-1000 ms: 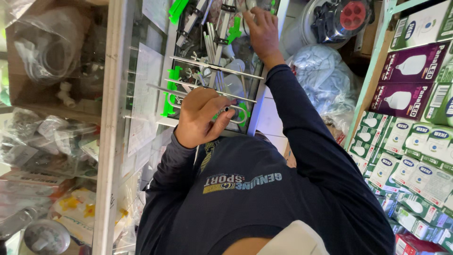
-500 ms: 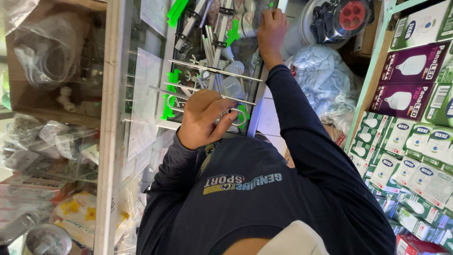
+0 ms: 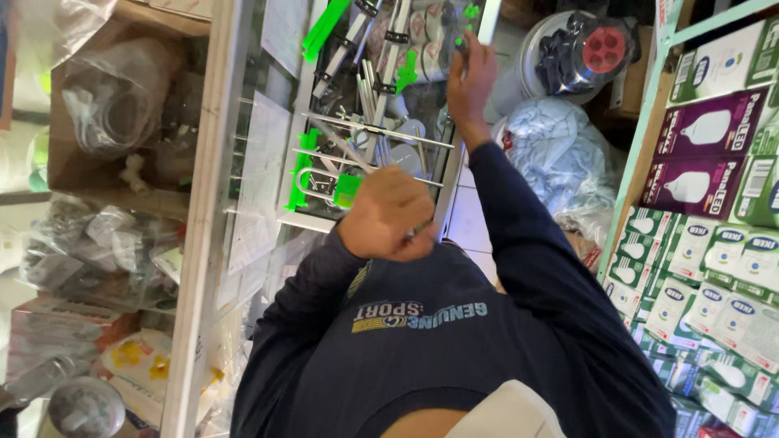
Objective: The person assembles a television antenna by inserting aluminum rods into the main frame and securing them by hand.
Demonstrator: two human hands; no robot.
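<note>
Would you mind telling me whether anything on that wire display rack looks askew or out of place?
Mostly orderly, but a few slim metal rods lean at crossed angles across the wire rack instead of hanging straight. The left hand is closed at the rack's lower edge; the right hand reaches its top.

A wire rack [image 3: 381, 130] hangs centre, with bagged goods [image 3: 105, 243] on shelves to its left. Boxes [image 3: 714, 243] stack at right, a sack [image 3: 560, 154] between.

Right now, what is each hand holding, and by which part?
Left hand: fist closed near a green-tagged pack; contents hidden. Right hand: fingertips at a hanging item; grip unclear.
</note>
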